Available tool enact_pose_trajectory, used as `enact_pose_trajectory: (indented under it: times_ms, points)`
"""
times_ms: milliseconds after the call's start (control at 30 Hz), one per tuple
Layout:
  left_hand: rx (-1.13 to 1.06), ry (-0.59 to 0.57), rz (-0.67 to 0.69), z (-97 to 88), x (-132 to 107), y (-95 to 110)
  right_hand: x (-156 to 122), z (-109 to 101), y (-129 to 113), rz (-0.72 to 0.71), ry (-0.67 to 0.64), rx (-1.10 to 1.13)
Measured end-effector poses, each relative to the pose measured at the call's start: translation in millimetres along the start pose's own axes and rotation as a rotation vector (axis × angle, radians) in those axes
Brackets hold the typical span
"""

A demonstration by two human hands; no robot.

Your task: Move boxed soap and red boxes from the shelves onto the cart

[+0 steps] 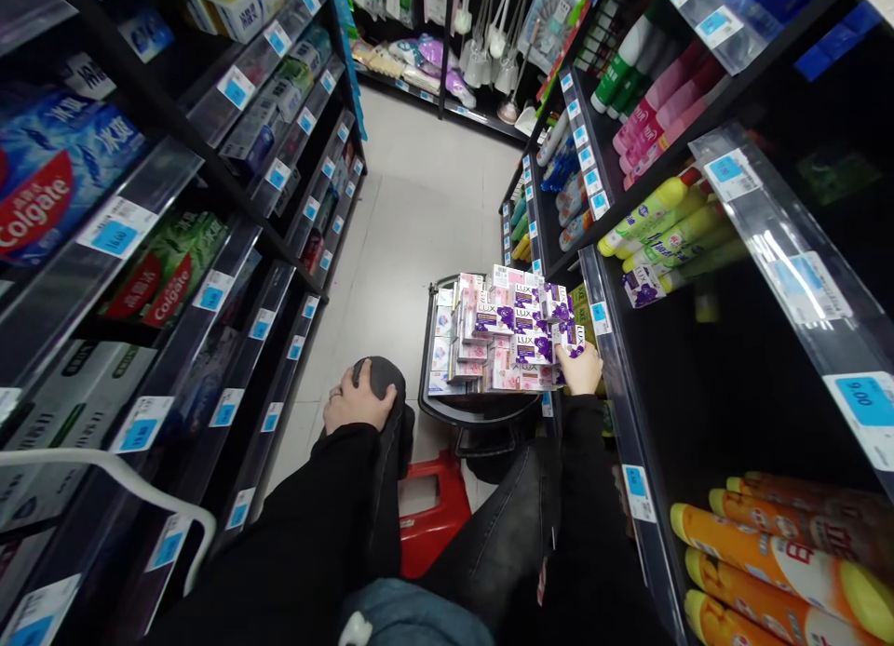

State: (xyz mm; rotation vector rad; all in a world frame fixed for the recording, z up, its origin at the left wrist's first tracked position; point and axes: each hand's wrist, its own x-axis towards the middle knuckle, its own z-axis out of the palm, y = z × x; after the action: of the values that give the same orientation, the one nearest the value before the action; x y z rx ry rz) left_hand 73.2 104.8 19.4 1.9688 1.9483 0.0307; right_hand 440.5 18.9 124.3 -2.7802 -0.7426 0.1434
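Stacked soap boxes, white with purple and pink LUX print, fill a black basket in front of my knees. My right hand is at the stack's right edge, its thumb and fingers closed on a purple-and-white soap box; part of that box is hidden by the hand. Resting on my bent left knee, my left hand lies with fingers spread and holds nothing. One more purple LUX box sits on the right shelf, against yellow-green bottles.
Toothpaste boxes line the left shelves. On the right are pink bottles and, lower down, orange bottles. A red plastic stool stands beneath me. Brushes hang at the aisle's end. A white cable curves at lower left.
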Motion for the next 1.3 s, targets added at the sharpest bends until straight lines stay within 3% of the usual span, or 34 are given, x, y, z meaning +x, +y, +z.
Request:
enact_pose_trajectory:
  times_ms: [267,433,600,700,800,967,1300]
  points:
    - [0.016,-0.005,0.000,-0.6,0.0,0.0,6.0,26.5,-11.2,0.022,-0.074,-0.013]
    - [0.040,-0.001,-0.015,0.5,-0.3,0.9,13.3,16.7,-12.9,0.004,-0.111,-0.067]
    - [0.034,-0.001,-0.005,2.0,-0.7,0.5,71.6,-3.9,-40.7,-0.215,-0.056,-0.036]
    - [0.040,0.018,-0.010,3.6,-0.7,-0.4,110.6,-3.2,-65.1,-0.356,-0.119,-0.099]
    - [0.057,0.037,-0.013,5.5,-0.5,-1.2,128.7,4.0,-80.1,-0.396,-0.209,-0.169]
    - [0.076,0.027,-0.012,5.9,-0.2,-1.1,125.8,10.4,-79.9,-0.387,-0.198,-0.264]
    - [0.061,0.009,-0.019,4.7,-0.3,-1.1,118.1,10.2,-73.9,-0.377,-0.156,-0.215]
